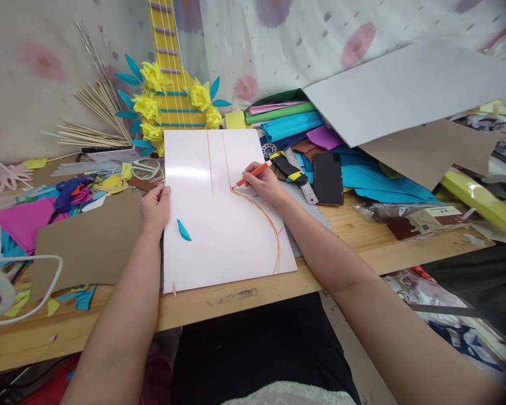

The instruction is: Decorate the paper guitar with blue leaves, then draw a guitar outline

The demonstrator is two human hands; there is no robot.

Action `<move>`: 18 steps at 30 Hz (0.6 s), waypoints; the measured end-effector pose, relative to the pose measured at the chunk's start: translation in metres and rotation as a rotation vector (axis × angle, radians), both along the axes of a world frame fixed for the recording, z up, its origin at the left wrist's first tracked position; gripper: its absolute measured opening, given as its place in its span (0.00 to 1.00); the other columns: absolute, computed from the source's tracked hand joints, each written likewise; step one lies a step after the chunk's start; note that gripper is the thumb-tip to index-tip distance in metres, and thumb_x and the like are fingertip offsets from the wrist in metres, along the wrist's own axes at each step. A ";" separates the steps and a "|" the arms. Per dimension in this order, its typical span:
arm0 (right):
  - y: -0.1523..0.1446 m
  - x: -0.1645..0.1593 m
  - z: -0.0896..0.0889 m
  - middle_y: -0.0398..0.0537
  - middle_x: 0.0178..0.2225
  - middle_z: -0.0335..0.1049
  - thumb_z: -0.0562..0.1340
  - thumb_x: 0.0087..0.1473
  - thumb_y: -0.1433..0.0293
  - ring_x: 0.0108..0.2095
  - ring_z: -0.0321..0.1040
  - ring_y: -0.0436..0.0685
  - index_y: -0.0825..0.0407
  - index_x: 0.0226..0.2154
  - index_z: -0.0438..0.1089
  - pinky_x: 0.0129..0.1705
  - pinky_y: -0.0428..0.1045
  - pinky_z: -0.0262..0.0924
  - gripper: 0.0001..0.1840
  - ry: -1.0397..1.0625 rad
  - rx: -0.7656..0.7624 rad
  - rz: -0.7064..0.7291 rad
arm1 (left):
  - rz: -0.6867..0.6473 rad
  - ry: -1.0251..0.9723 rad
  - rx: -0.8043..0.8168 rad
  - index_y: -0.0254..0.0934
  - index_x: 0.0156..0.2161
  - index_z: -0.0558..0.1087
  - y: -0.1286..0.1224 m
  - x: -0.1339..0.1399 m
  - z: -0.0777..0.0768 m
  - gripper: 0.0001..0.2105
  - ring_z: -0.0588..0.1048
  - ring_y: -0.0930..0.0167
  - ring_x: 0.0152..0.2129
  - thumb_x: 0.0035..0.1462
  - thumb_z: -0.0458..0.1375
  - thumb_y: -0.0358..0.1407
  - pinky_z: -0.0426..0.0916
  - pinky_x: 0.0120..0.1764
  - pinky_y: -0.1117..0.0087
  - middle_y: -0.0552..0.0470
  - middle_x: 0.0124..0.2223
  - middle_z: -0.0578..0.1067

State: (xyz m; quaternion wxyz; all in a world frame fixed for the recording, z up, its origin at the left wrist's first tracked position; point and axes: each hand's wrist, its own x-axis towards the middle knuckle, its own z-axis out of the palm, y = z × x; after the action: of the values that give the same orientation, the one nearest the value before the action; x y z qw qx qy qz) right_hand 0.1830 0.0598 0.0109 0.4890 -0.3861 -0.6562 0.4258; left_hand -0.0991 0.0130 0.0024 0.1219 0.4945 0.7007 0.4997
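A white board lies on the wooden table in front of me, with two straight lines near its top and a curved orange outline on its right side. My right hand is closed around an orange marker, its tip at the upper end of the curve. At the board's left edge, my left hand grips the edge between thumb and fingers. A small blue paper leaf rests on the board's left part.
Behind the board stands a yellow paper guitar with yellow flowers. Right of the board are a utility knife, a metal ruler and a phone. Scissors, wooden sticks and brown cardboard lie left.
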 end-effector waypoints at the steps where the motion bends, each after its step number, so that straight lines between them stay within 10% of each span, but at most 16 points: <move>1: 0.000 0.001 0.000 0.39 0.21 0.62 0.60 0.49 0.62 0.23 0.60 0.46 0.52 0.25 0.61 0.26 0.44 0.53 0.12 -0.010 0.001 -0.008 | 0.000 0.002 0.000 0.35 0.36 0.76 0.000 0.000 0.000 0.12 0.73 0.70 0.30 0.51 0.55 0.40 0.67 0.35 0.72 0.52 0.32 0.77; 18: 0.001 0.003 0.002 0.39 0.20 0.61 0.58 0.48 0.67 0.22 0.57 0.46 0.52 0.23 0.60 0.27 0.45 0.52 0.07 -0.016 0.027 -0.036 | -0.035 0.005 0.025 0.35 0.36 0.76 0.002 -0.005 -0.005 0.14 0.73 0.70 0.30 0.51 0.54 0.42 0.68 0.36 0.72 0.51 0.32 0.77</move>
State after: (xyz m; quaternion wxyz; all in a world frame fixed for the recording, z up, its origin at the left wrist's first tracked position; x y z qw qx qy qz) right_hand 0.1864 0.0606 0.0124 0.4966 -0.3946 -0.6585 0.4050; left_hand -0.1038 0.0153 -0.0030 0.1228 0.5095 0.6857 0.5051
